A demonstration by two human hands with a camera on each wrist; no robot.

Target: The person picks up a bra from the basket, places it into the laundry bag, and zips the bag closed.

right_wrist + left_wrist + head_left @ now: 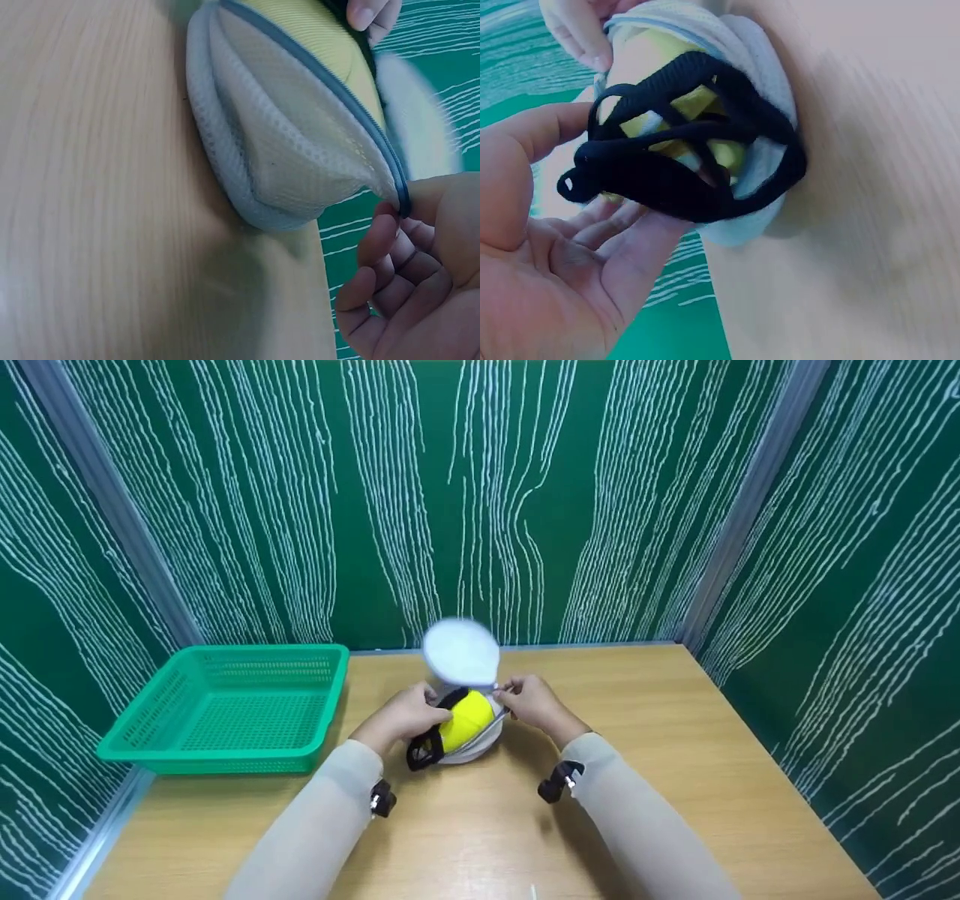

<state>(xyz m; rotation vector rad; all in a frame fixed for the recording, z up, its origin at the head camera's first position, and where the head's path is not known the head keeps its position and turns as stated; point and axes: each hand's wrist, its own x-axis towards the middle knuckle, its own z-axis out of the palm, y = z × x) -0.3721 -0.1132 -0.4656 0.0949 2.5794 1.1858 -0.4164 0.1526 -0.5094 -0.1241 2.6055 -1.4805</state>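
Observation:
In the head view a white mesh zip bag (480, 748) lies on the table with its round lid flap (461, 652) raised and blurred. A yellow ribbed fabric item (466, 720) with black crossing straps (697, 139) sits partly in its opening, the straps sticking out toward the near left. My left hand (405, 714) grips this item, thumb on one side and fingers beneath it. At the far right of the opening, my right hand (534, 703) pinches the zipper edge (401, 191) between thumb and index finger. The item's lower part is hidden inside the bag.
A green perforated plastic basket (225, 761) stands at the left of the wooden table (675, 810). Green panels (525, 510) with white wavy lines rise behind the table and on both sides. Each wrist carries a small black camera (559, 784).

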